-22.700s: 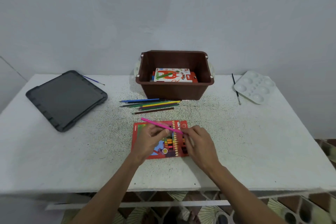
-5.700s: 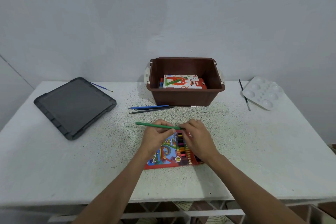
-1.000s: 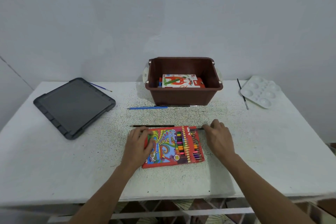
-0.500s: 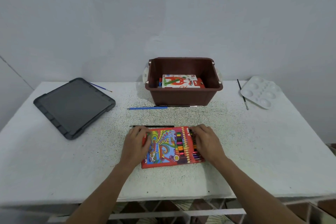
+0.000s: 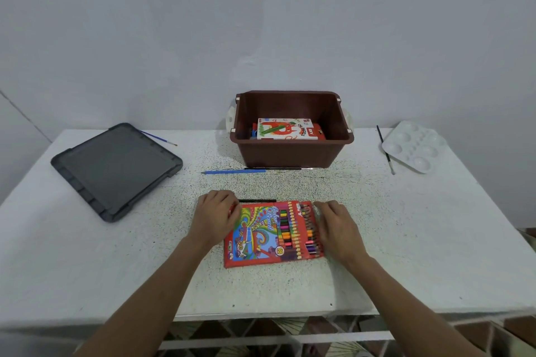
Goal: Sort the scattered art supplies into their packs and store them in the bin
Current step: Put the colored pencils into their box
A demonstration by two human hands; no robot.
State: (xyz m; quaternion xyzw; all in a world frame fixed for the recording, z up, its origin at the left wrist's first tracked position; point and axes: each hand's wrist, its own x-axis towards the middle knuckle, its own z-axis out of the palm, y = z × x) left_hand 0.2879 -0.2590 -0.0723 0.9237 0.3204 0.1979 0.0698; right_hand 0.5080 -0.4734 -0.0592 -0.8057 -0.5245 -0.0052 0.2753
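Seeing left hand [image 5: 216, 219] curled on the pencil pack [image 5: 261, 236] corner; I can't tell if it grips. Right hand [image 5: 338, 227] loosely open, touching the pack's other edge.

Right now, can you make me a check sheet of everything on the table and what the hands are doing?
Surface: white speckled table.
Job's things: colour pencil pack lying flat; black pencil just behind it; blue pencil and thin dark stick before the brown bin; pastels box inside the bin.
Clutter: dark tablet at left, blue brush behind it; white palette at right, black brush beside it.
Hands: left hand at the pack's top-left corner, grip unclear; right hand open at its right edge.
Cables: nothing seen.
Surroundings: plain wall behind.
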